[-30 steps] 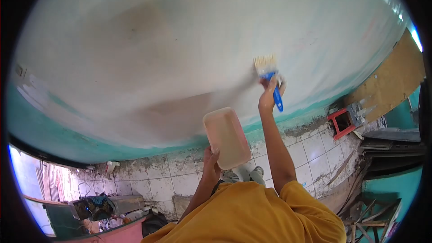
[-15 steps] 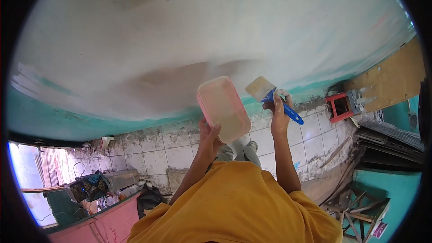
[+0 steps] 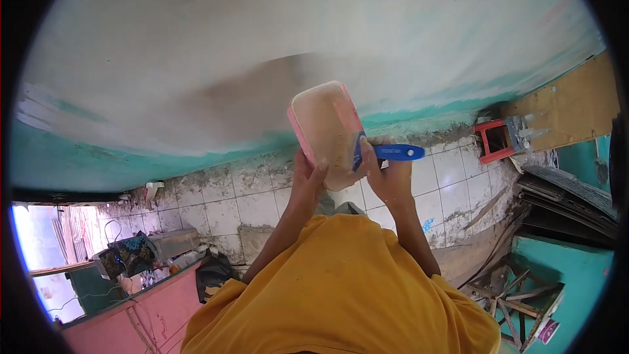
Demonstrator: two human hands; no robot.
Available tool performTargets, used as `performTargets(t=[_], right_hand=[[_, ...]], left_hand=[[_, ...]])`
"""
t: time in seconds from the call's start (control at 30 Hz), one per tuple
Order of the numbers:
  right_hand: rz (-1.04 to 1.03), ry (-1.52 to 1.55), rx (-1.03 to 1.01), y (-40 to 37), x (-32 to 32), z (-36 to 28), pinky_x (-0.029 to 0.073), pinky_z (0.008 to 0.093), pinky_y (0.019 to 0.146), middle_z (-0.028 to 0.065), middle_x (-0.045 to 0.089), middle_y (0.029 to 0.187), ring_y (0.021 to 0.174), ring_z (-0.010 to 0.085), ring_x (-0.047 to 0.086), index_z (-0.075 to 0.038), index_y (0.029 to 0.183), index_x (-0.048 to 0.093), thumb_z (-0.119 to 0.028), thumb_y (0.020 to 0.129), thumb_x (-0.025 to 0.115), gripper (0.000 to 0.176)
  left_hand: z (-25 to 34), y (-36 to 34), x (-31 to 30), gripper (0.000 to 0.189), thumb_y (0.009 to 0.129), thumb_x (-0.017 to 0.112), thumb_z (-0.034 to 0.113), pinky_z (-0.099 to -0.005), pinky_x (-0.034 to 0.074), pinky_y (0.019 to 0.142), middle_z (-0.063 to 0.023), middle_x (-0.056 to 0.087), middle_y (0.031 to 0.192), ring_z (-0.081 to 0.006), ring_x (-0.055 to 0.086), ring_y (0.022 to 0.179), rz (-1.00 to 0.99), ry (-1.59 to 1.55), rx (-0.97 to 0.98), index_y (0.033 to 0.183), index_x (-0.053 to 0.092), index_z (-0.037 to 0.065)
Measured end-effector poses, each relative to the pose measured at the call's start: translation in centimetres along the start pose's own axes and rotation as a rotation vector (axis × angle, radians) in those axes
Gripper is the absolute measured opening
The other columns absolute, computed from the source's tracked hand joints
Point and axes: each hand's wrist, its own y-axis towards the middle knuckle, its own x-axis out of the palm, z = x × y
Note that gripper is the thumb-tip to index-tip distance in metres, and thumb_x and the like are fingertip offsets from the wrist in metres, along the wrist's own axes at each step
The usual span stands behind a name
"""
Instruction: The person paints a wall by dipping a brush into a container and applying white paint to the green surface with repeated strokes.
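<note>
My left hand point(image 3: 308, 179) grips the near left side of a pink plastic tub point(image 3: 299, 130), which is tilted in front of my body. Pale paint or a similar coating shows inside the tub. My right hand point(image 3: 388, 180) is closed around a paintbrush point(image 3: 396, 152) with a blue handle. Its bristles lie inside the tub near the right wall, and the handle points out to the right. Beyond the tub rises a wall point(image 3: 216, 46) with a whitish coat over turquoise.
White floor tiles point(image 3: 255, 210) run along the wall, stained at the edge. A red stool point(image 3: 487, 141) stands at the right by a wooden board point(image 3: 557, 98). Dark stacked sheets point(image 3: 563, 206) lie behind it. A pink counter point(image 3: 154, 318) with clutter is at lower left.
My right hand has brought the paintbrush left and down, so its bristles are now in the tub. The tub has shifted slightly up in view, still in my left hand.
</note>
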Motion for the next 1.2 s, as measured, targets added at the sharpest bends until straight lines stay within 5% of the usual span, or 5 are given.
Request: performTargets(t=[0.17,0.7,0.97,1.03,1.2], right_hand=[[-0.034,-0.245,-0.116,-1.5,-0.9,1.7,0.046,0.0331,0.047,0.0083,0.062,0.066,0.050,0.0206,0.060,-0.003,0.090,0.067,-0.018,0.090,0.067,0.015],[0.034,-0.104,-0.049,-6.5,-4.7,1.6,0.046,0.0321,0.051,0.0105,0.062,0.070,0.056,0.0220,0.060,0.000,0.093,0.067,-0.010,0.090,0.064,0.011],[0.058,-0.099,0.122,-7.1,-7.4,0.7,0.044,0.0321,0.057,0.0103,0.062,0.072,0.062,0.0201,0.058,0.001,0.096,0.066,-0.015,0.095,0.061,0.017],[0.029,-0.220,0.050,-7.3,-7.9,0.6,0.038,0.0228,0.057,0.0023,0.058,0.077,0.066,0.0061,0.048,0.001,0.103,0.062,-0.013,0.098,0.059,0.016],[0.096,-0.203,-0.083,-7.5,-7.4,0.9,0.038,0.0246,0.056,0.0043,0.061,0.079,0.066,0.0087,0.051,0.001,0.102,0.065,-0.014,0.097,0.060,0.016]], left_hand=[[-1.9,-1.8,1.1,0.072,0.096,0.061,0.025,-0.0441,0.046,0.102,-0.0155,0.034,0.145,-0.0268,0.040,0.135,-0.009,0.033,-0.003,0.147,0.015,0.005],[-4.4,-6.6,4.3,0.071,0.096,0.061,0.031,-0.0458,0.054,0.095,-0.0167,0.037,0.141,-0.0289,0.049,0.128,0.061,0.022,-0.038,0.144,0.017,0.005],[-4.3,-7.1,5.0,0.068,0.097,0.060,0.029,-0.0451,0.054,0.094,-0.0169,0.039,0.140,-0.0284,0.048,0.128,0.055,0.049,-0.033,0.143,0.018,0.003],[-3.9,-7.5,5.5,0.067,0.097,0.059,0.029,-0.0453,0.049,0.100,-0.0155,0.038,0.142,-0.0277,0.046,0.131,0.055,0.051,-0.041,0.145,0.019,0.004],[-3.6,-7.7,5.7,0.067,0.097,0.059,0.029,-0.0440,0.043,0.107,-0.0141,0.036,0.145,-0.0257,0.043,0.134,0.075,0.082,-0.057,0.146,0.021,0.004]])
